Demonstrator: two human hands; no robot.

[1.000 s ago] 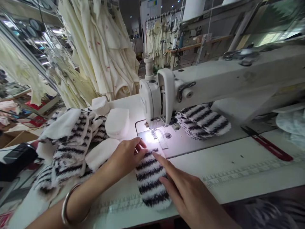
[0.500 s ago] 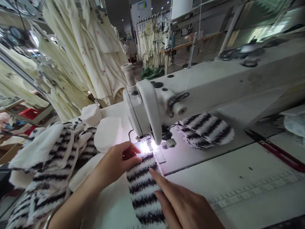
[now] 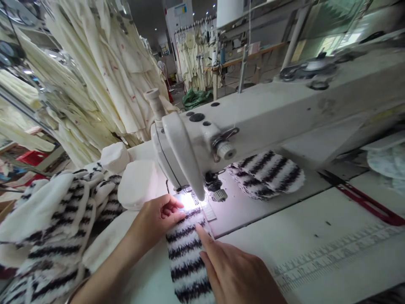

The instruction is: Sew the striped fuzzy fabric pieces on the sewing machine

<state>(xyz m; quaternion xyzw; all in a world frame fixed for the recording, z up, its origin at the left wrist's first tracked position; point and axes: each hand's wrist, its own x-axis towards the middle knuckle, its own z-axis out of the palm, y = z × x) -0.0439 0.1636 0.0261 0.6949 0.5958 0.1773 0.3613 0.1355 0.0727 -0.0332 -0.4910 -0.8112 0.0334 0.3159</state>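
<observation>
Both hands lie flat on a black-and-white striped fleece piece point(image 3: 188, 253) spread on the white sewing table point(image 3: 316, 236), just in front of the sewing machine point(image 3: 253, 122). Left hand point(image 3: 155, 221) presses the piece's left edge, its fingers bent and its thumb reaching toward the lit spot under the machine's head. Right hand point(image 3: 236, 274) rests palm down on the piece's right side, forefinger stretched along the fabric toward the machine; neither hand is closed around anything, both only bear down on the cloth. The far end of the piece runs up to the presser foot point(image 3: 193, 202), where the glare of the lamp washes out needle and foot, so whether the fabric sits under the foot cannot be told.

No bin or tray shows; the goods lie in loose heaps. Left of the machine is a heap of striped and white fleece pieces point(image 3: 53, 228), with stacked white fleece pads point(image 3: 137, 183) beside it. Behind the machine's head, under its arm, lies a stack of striped pieces point(image 3: 268, 173), partly hidden by the head. Further left of the machine hang cream garments point(image 3: 104, 71). A printed ruler point(image 3: 335, 253) runs along the table edge right of the hands. The near end of the piece and the right wrist are cut off at the bottom edge.
</observation>
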